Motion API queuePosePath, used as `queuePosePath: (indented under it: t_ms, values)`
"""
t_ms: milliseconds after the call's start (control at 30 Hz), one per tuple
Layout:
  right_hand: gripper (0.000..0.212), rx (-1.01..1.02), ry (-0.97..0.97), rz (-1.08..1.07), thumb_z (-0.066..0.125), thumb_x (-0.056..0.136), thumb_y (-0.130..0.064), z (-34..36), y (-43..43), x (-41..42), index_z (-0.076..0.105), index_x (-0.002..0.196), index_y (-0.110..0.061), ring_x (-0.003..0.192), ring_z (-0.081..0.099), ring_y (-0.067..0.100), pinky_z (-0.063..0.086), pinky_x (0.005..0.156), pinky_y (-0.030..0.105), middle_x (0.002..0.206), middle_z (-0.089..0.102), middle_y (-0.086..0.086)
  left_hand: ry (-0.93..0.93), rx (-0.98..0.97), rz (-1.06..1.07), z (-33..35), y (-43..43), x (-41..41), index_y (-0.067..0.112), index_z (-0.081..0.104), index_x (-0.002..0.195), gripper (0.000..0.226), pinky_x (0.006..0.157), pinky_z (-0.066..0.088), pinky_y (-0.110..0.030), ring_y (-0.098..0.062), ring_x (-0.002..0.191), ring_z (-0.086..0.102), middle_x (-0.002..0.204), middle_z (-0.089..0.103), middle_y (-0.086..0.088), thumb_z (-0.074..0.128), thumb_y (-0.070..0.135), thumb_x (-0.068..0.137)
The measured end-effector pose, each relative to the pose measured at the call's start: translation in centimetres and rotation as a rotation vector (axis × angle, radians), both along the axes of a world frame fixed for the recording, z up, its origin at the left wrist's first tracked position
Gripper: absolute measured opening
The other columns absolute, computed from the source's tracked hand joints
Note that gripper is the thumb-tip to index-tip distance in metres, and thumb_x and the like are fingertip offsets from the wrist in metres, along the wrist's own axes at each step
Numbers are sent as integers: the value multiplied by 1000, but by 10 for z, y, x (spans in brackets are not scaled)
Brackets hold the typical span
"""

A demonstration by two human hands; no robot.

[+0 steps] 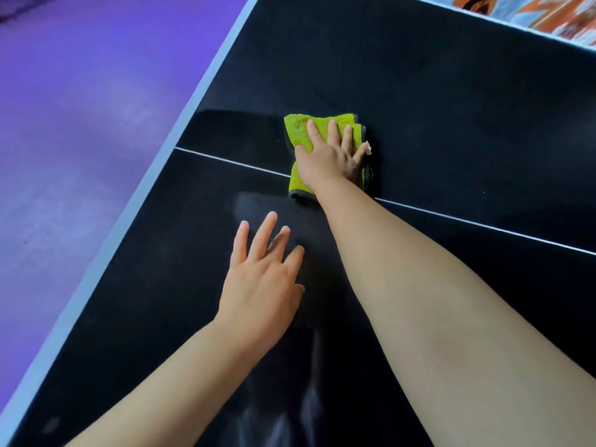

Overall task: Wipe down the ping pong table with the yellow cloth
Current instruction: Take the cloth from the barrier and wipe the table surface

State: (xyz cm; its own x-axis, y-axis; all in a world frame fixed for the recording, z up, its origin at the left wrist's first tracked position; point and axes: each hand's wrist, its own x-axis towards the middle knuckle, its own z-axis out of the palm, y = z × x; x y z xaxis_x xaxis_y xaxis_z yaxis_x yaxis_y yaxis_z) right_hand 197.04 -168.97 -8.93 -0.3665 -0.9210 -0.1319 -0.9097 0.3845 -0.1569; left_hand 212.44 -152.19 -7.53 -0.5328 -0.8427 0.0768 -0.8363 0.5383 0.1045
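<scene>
We are pressing the folded yellow cloth (300,130) flat onto the dark ping pong table (451,124), where it is lying across the thin white centre line (225,161), well in from the pale side edge (129,214). Our right hand (325,156) is lying on top with its fingers straight and spread, not curled round the fabric, so it is pushing rather than gripping. Our left hand (261,279) is loose too, fingers splayed, holding nothing and apparently bracing on the tabletop nearer to us. A darker band (238,130) is showing to the left of the cloth, which we are taking for a wiped strip, while greyish smears (306,398) are showing nearer to us, so much surface is probably waiting. To wipe well, we are thinking of keeping the palm weight even, overlapping each pass and keeping the folds from bunching. Beyond the table, a purple floor (64,124) is showing on the left and a patterned orange-and-blue surface (532,14) at the far right corner. Nothing is blocking the cloth's path except our own left hand.
</scene>
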Motion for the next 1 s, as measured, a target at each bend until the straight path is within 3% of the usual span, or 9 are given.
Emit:
queuePosePath:
  t_ms: [267,533,767,1000]
  values:
    - [58,-6,3,-150,28,99,-49,0,54,-143,9,153,-43,150,-11,27,-13,116,57,164,-1,-1,26,-5,-111,4,24,-119,16,68,111,52,108,15,-56,-36,137,31,128,59,-13,77,38,65]
    - [58,-5,0,-243,27,99,-49,2,99,-229,7,154,-42,150,-11,27,-13,115,56,164,-2,0,71,14,-182,4,56,-183,18,68,109,43,112,15,-55,-35,138,28,128,58,-12,74,30,68]
    - [58,28,-22,-362,29,99,-46,9,147,-264,7,153,-45,150,-12,25,-11,116,55,164,-2,-3,102,28,-185,11,75,-181,22,68,107,36,112,20,-56,-35,137,31,126,60,-11,68,18,72]
    - [54,85,-57,-501,24,102,-45,18,193,-235,4,152,-46,149,-15,25,-12,116,55,164,-7,-3,135,43,-123,19,71,-117,20,69,107,40,112,19,-53,-36,134,37,119,64,-10,67,9,69]
